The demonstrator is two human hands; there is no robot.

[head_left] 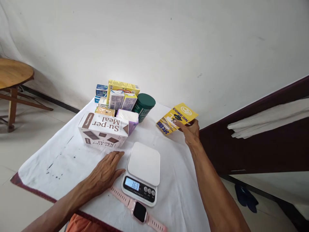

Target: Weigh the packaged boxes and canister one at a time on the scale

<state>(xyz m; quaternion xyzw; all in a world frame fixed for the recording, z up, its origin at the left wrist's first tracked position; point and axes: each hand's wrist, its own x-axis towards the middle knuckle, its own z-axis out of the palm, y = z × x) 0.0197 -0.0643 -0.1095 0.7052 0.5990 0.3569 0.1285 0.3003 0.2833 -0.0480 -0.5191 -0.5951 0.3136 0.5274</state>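
My right hand point(190, 130) grips a yellow box point(177, 117) printed "COME ON", tilted, at the right side of the table; whether its base touches the cloth I cannot tell. My left hand point(108, 167) lies flat on the cloth, fingers stretched out, with the thumb close to the left edge of a white kitchen scale point(144, 162). The scale's plate bears nothing and its lit display appears to read 363. In front of the scale lies a pink-strapped smartwatch point(139, 211). Beyond my left hand sits a white "Su-per Meal" box point(103, 130).
Behind the Su-per Meal box stand a purple-and-white pack point(129, 116), a dark green lidded tub point(144, 106), a large yellow box point(124, 85) and several small cartons. A white cloth covers the table point(60, 161). A round wooden table point(14, 73) is at left, dark slippers point(246, 197) at right.
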